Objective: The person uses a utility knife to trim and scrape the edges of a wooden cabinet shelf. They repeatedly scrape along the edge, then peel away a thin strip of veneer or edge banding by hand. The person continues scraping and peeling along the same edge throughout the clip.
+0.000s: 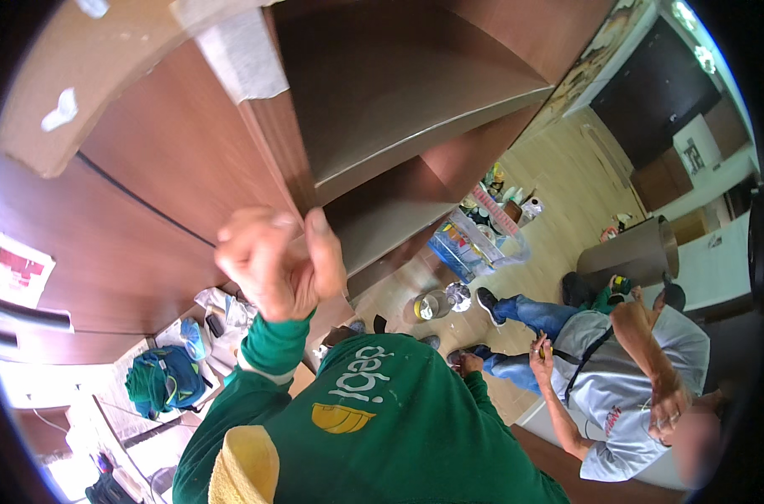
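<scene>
My left hand is raised at the front edge of a brown wooden cabinet panel. Its fingers are curled in and the thumb points up beside them. Whatever they may pinch is hidden, and I cannot tell whether they touch the panel. Beside the hand lie the open brown shelves. Lower down, my right hand hangs at the end of its green sleeve; it is small and dark here, so its fingers do not show clearly. A yellow cloth lies over my left shoulder.
A person in a grey shirt and jeans is close on the right. Clear plastic bins with bottles and supplies stand on the floor below the shelves, near a jar. A blue-green backpack rests at the lower left.
</scene>
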Demonstrator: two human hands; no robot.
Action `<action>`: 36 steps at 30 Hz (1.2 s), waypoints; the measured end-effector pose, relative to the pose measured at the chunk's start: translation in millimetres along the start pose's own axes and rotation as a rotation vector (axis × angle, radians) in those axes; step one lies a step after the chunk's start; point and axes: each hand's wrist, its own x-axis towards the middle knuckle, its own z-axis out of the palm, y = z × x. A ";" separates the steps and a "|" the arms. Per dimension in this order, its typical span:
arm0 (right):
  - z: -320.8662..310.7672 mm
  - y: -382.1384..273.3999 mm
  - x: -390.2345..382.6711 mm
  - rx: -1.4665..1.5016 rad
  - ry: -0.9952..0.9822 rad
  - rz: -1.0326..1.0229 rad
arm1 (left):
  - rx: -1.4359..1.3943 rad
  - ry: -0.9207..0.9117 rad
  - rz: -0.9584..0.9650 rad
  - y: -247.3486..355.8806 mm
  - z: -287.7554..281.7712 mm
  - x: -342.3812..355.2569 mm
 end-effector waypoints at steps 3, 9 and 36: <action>1.1 -1.9 -5.8 -0.017 0.025 -0.005 | -0.119 -0.263 -0.150 23.8 -4.3 0.3; 3.4 6.2 0.5 0.074 -0.022 0.093 | -0.005 -0.662 -0.501 48.3 11.5 16.0; -9.8 54.3 -2.1 0.169 0.060 0.160 | 0.006 -0.995 -0.195 105.6 260.9 5.3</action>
